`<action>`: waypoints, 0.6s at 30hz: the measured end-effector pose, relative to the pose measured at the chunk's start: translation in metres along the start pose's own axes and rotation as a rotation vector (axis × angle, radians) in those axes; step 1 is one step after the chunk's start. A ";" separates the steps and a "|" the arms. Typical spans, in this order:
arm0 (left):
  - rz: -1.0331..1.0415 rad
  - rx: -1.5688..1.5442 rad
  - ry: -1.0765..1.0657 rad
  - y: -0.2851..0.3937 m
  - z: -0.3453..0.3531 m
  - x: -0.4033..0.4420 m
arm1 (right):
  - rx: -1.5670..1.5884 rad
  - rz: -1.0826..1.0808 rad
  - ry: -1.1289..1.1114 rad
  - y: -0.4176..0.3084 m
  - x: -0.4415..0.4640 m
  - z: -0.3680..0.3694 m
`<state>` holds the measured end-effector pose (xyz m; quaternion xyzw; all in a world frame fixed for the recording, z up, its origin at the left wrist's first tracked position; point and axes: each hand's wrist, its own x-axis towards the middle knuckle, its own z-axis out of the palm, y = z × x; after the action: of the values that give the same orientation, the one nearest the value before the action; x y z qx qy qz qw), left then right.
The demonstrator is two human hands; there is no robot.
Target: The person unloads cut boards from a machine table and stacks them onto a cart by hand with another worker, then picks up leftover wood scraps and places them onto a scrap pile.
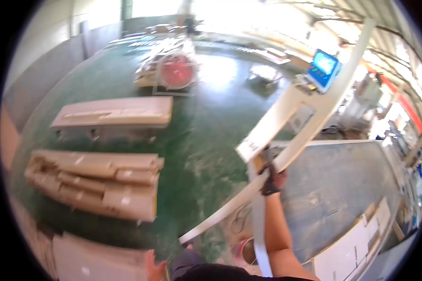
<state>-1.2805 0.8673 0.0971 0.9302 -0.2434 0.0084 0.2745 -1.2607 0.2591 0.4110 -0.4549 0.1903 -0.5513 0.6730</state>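
Note:
A long white board (229, 210) slants from low in the middle up to the right, looking curved through the lens. My right hand (274, 181), in a dark glove that leaves part of it bare, is closed on the board's edge. A wider white piece with a rectangular gap (269, 124) lies along the board's upper part; I cannot tell whether they are one piece. My left hand (154, 267) shows at the bottom edge, fingers apart and holding nothing visible, beside a stack of brownish panels (103, 255). Its lower part is cut off.
A grey worktable (333, 173) stands at right, with white boards (351, 248) at its near end. Wrapped panels (98, 180) and a pinkish low stack (112, 112) lie at left. A red round fan (177, 71) stands farther back. A blue control screen (324, 68) is at upper right.

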 end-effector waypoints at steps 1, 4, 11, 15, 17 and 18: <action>0.014 -0.157 0.151 0.028 -0.003 0.061 | 0.051 -0.027 -0.041 0.003 0.024 0.031; 0.087 -0.217 0.124 0.065 -0.030 0.227 | -0.014 -0.044 -0.028 0.045 0.108 0.077; 0.168 -0.448 -0.075 0.086 -0.001 0.584 | -0.211 -0.030 0.023 0.142 0.283 0.136; 0.097 -0.543 -0.082 0.116 0.047 0.751 | -0.290 -0.048 0.047 0.213 0.396 0.159; 0.079 -0.458 -0.082 0.064 0.122 0.819 | -0.336 -0.047 0.095 0.261 0.465 0.173; 0.092 -0.402 -0.077 0.049 0.158 0.853 | -0.348 -0.049 0.117 0.279 0.509 0.181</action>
<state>-0.5699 0.3675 0.1148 0.8443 -0.2929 -0.0634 0.4442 -0.8027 -0.1401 0.3998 -0.5359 0.3105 -0.5520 0.5583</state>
